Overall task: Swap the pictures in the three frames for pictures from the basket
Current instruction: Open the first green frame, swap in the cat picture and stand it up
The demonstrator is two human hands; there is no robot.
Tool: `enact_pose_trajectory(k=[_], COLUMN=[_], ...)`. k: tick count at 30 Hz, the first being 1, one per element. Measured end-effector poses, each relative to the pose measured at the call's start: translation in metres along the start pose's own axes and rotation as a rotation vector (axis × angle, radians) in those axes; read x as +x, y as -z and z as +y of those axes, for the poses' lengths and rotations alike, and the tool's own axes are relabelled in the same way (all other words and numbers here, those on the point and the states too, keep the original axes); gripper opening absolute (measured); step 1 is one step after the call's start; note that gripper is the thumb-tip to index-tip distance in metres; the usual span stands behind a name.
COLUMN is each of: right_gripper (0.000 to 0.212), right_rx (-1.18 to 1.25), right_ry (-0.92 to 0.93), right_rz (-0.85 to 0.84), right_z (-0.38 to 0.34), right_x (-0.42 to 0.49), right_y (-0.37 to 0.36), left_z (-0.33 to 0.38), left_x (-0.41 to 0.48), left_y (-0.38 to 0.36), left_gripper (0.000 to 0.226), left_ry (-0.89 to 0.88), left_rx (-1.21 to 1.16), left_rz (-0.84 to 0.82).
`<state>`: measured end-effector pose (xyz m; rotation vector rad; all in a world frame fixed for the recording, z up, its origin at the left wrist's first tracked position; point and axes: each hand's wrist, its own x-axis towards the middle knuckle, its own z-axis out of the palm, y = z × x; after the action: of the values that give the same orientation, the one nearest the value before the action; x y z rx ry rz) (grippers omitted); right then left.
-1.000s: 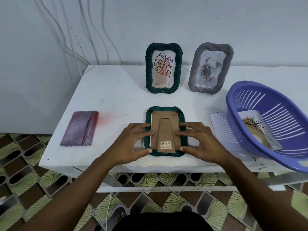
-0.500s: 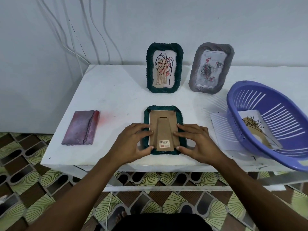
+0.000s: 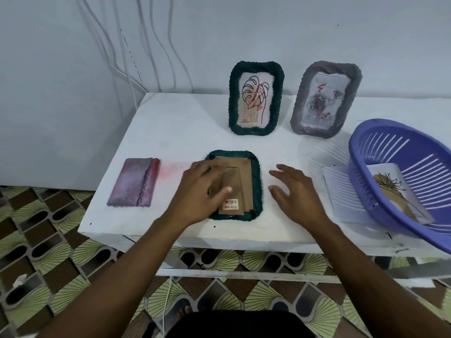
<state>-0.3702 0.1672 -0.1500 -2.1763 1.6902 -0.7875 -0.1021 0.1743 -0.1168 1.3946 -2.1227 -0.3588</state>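
Your left hand [image 3: 200, 191] lies on the face-down frame [image 3: 257, 181], thumb on its cardboard back [image 3: 246, 176]; blur hides any grip. Your right hand [image 3: 295, 191] hovers beside, fingers spread.

Face-down frame [image 3: 257, 181]: dark green braided rim; backing board [image 3: 245, 176] plain brown card; barcode sticker [image 3: 231, 204] white, printed black and red
Standing green frame [image 3: 256, 65]: same dark green braid; leaf picture [image 3: 253, 103] with black line drawing, red scribble, tan stripes on white
Grey frame [image 3: 299, 111]: grey-mauve rim; rose picture [image 3: 322, 101] pale, dark rose, red marks
Basket [image 3: 361, 162]: lilac-purple, slotted
Basket picture [image 3: 390, 184]: white, tan shape, black line plant
Folded cloth [image 3: 134, 184]: mottled pink-purple, red edge
Table [image 3: 175, 132]: white, faint red smear [image 3: 173, 167]
Floor [image 3: 61, 252]: yellow-green fan tiles, brown and black
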Motion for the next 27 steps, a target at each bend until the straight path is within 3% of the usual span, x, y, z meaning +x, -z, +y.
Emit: enact_pose_trajectory(k=[3, 6, 11, 16, 19, 27], right_gripper=[0.04, 0.035, 0.03, 0.028, 0.027, 0.03], right_rx=[-0.069, -0.032, 0.04, 0.036, 0.076, 0.321], right_ry=[0.015, 0.012, -0.016, 0.002, 0.021, -0.021], right_rz=[0.002, -0.012, -0.009, 0.015, -0.014, -0.101], right_z=[0.014, 0.017, 0.017, 0.004, -0.017, -0.065], right_x=[-0.003, -0.004, -0.003, 0.004, 0.011, 0.024], right_y=[0.002, 0.003, 0.008, 0.01, 0.006, -0.023], left_z=[0.034, 0.051, 0.051, 0.051, 0.042, 0.004], left_x=[0.017, 0.026, 0.025, 0.027, 0.022, -0.009], left_y=[-0.023, -0.05, -0.057, -0.015, 0.023, 0.089], left_gripper=[0.061, 0.065, 0.055, 0.046, 0.039, 0.034], left_ry=[-0.095, -0.022, -0.023, 0.076, 0.117, 0.403], left_rx=[0.092, 0.29, 0.247, -0.276, -0.45, -0.538], left_rz=[-0.222, -0.387, -0.215, 0.035, 0.077, 0.08])
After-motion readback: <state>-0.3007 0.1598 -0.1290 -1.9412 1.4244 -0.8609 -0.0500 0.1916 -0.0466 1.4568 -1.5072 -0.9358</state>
